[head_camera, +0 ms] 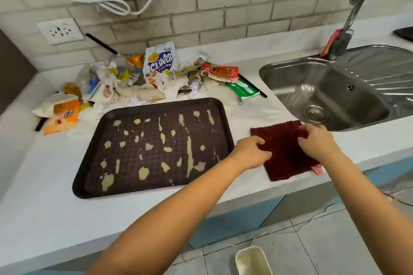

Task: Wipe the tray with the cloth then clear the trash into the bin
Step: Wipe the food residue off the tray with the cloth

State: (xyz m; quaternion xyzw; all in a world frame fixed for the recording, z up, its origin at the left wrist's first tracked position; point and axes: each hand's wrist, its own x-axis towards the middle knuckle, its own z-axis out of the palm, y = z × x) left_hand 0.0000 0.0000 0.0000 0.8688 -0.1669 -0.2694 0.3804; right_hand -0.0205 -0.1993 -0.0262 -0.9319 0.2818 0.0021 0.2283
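Observation:
A dark brown tray (89,169) lies on the white counter, smeared with several pale beige blotches. To its right a dark red cloth (285,156) lies flat near the counter's front edge. My left hand (251,153) pinches the cloth's left edge with curled fingers. My right hand (317,140) grips the cloth's upper right part. Behind the tray sits a heap of trash (143,80): snack wrappers, a Clover chips bag and crumpled tissues. A cream bin (252,260) stands on the floor below the counter.
A steel sink (330,91) with a tap (355,13) is set into the counter at the right. A wall socket (60,30) and a white cable (107,0) are on the brick wall. Black straws lie among the trash. A pink scrap (318,169) pokes out under the cloth.

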